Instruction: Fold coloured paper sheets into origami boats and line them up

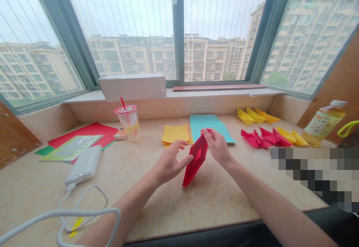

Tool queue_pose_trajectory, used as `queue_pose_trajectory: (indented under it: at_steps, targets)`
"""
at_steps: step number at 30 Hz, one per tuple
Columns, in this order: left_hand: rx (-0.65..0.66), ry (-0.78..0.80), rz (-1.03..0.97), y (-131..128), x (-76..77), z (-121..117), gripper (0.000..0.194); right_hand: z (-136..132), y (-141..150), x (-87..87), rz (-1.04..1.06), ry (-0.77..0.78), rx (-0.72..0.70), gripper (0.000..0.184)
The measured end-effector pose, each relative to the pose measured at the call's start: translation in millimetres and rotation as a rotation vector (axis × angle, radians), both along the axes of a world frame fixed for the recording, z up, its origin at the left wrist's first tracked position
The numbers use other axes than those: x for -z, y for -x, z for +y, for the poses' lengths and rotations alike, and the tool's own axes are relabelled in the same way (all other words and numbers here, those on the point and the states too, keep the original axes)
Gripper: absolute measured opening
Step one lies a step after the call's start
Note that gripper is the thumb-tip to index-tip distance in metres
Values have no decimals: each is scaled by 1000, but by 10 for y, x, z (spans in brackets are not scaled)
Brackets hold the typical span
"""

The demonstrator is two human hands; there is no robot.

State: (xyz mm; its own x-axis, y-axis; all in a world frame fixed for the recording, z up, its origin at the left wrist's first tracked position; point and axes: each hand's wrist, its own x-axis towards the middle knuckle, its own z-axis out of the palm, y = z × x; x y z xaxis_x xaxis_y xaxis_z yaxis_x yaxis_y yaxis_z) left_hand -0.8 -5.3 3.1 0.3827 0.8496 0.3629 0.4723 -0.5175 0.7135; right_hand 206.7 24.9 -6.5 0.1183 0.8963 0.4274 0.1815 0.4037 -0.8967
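Observation:
A folded piece of red paper point(195, 161) is held tilted above the stone counter, its lower corner close to or touching the surface. My right hand point(217, 146) pinches its upper corner between thumb and fingers. At its left side my left hand point(175, 162) has the thumb against the paper, with the other fingers spread away from it. Behind the hands lie a stack of yellow paper squares point(175, 133) and some light blue paper point(209, 123). Folded red paper shapes point(255, 138) and yellow paper boats point(256, 116) stand to the right.
At left are a power bank point(85, 164) with a white cable point(92, 213), red paper sheets point(86, 136) and a plastic cup point(128, 123) with a straw. A white box point(133, 87) sits on the window ledge. A drink bottle point(322, 123) stands at far right.

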Motion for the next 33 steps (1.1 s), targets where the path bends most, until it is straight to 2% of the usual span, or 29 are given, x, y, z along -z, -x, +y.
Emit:
queue_pose_trajectory:
  at_steps: [2, 4, 6, 8, 10, 13, 15, 19, 25, 29, 33]
  targets:
    - [55, 88, -22, -34, -21, -34, 37, -25, 19, -9, 3, -6, -3, 48]
    - [115, 146, -36, -56, -7, -49, 43, -42, 37, -17, 14, -3, -6, 47]
    - [148, 144, -32, -68, 40, -46, 58, -48, 55, -15, 20, 4, -11, 47]
    - [125, 68, -21, -71, 97, -31, 65, -45, 69, -3, 13, 6, -11, 47]
    - [81, -61, 11, -64, 130, -14, 54, -37, 77, 13, 0, 3, -12, 46]
    - [27, -222, 101, -28, 113, 16, 20, -32, 78, 34, -15, 0, -24, 44]
    - [-26, -279, 157, 10, 85, 43, 11, -39, 76, 42, -28, -2, -32, 43]
    - [-107, -345, 224, 87, 82, 111, 17, -68, 80, 56, -82, -7, -57, 41]
    - [-132, -394, 235, 124, 90, 155, 21, -83, 108, 87, -165, -12, -68, 41]
    - [-173, -416, 335, 148, 46, 164, 20, -81, 105, 96, -154, -15, -71, 41]
    - [-240, -422, 398, 193, 33, 193, 20, -86, 38, 53, -232, -164, -77, 33]
